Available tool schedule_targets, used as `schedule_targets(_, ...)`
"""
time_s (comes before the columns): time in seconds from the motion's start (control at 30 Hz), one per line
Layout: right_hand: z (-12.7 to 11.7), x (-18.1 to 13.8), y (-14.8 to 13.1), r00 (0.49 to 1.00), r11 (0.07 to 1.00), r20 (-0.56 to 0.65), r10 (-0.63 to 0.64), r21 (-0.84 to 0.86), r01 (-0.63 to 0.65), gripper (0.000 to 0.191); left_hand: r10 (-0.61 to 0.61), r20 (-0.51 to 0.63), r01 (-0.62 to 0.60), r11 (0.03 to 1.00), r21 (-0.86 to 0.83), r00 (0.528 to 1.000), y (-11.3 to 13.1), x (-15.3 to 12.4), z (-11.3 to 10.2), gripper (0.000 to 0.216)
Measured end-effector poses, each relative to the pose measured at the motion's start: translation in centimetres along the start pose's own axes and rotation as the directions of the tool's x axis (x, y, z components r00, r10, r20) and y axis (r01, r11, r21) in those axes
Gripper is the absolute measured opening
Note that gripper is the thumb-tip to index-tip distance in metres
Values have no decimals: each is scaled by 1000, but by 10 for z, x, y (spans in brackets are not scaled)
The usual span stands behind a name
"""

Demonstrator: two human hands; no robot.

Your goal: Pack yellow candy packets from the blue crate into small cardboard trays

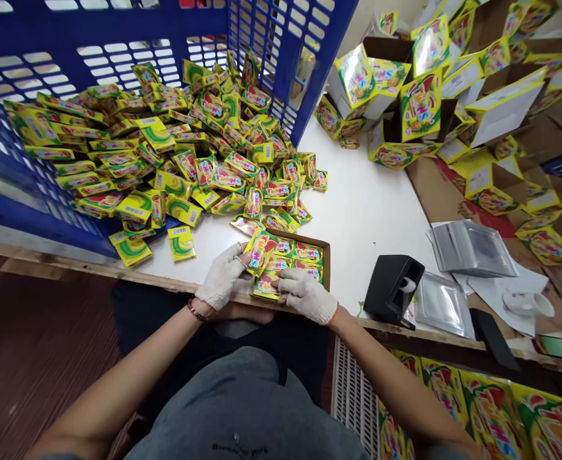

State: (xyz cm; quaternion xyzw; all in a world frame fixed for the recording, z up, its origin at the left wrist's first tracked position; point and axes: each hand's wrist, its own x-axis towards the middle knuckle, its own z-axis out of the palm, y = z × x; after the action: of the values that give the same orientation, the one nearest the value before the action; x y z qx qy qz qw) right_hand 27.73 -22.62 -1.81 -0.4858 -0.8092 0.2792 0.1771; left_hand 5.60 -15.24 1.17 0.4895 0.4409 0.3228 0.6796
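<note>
My left hand (222, 276), in a white knit glove, is closed on a small yellow-green candy box (260, 251) with fruit pictures, tilted over the left end of an open cardboard tray (327, 265). Several candy boxes of the same kind (308, 252) lie in rows inside that tray. Also gloved, my right hand (308, 295) reaches over the tray's near side, its fingers bent round the end of another candy box (265, 285) at the near left. The palm hides part of the tray. A large heap of loose candy boxes (227, 179) spreads just beyond.
A blue plastic crate (304, 89) lies tipped behind the heap. To the right are a black tape dispenser (392, 291), clear plastic covers (475, 249), a white cup (527, 302) and open printed cartons (422, 105). The table's wooden edge (160, 280) runs before me; packed boxes (491, 409) sit below right.
</note>
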Motion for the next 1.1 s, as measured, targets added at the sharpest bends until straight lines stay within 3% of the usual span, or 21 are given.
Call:
schedule_targets(0.07, 7, -6, 7, 999, 991, -30, 14, 137, -10, 23, 4, 22, -5, 999, 35, 1000, 7, 2, 6, 58)
schedule_targets(0.17, 2, -16, 13, 986, 906, -17, 167, 397, -147, 28, 39, 37, -43, 993, 106, 999, 12, 6, 13, 57)
schedule_targets(0.23, -10, -18, 13, 945, 798, -75, 319, 558, -225, 36, 80, 39, -86, 977, 193, 996, 13, 10, 15, 52)
schedule_targets(0.3, -25, -15, 10, 885, 718, -176, 430, 661, -217, 42, 137, 55, -148, 939, 310, 989, 12, 15, 19, 45)
schedule_targets(0.43, -45, 5, 1, 827, 657, -277, 489, 741, -140, 57, 246, 131, -279, 828, 486, 960, 14, 24, 33, 31)
schedule_targets(0.57, -40, 22, -11, 822, 511, -184, 539, 847, -145, 60, 332, -8, -297, 854, 426, 943, 21, 26, 54, 28)
schedule_targets(0.67, -34, 25, -15, 801, 608, -277, 530, 783, -131, 45, 403, -29, -355, 835, 421, 915, 19, 22, 60, 22)
schedule_targets(0.73, -38, 25, -10, 779, 705, -361, 513, 694, -143, 38, 468, 5, -404, 758, 512, 884, 13, 23, 53, 21)
schedule_targets(0.77, -42, 26, -5, 791, 736, -364, 492, 659, -155, 36, 495, 13, -412, 709, 573, 869, 9, 26, 46, 22)
schedule_targets(0.87, -52, 34, 14, 884, 801, -246, 397, 563, -203, 37, 501, 71, -367, 523, 769, 863, -1, 50, 13, 20)
schedule_targets(1.0, -36, 57, 29, 922, 893, -140, 361, 336, -299, 20, 275, 314, -357, 125, 926, 909, -3, 101, -27, 22)
schedule_targets(1.1, -10, 72, 26, 917, 934, -210, 340, 188, -304, 10, 148, 399, -394, -66, 917, 905, 1, 125, -36, 25)
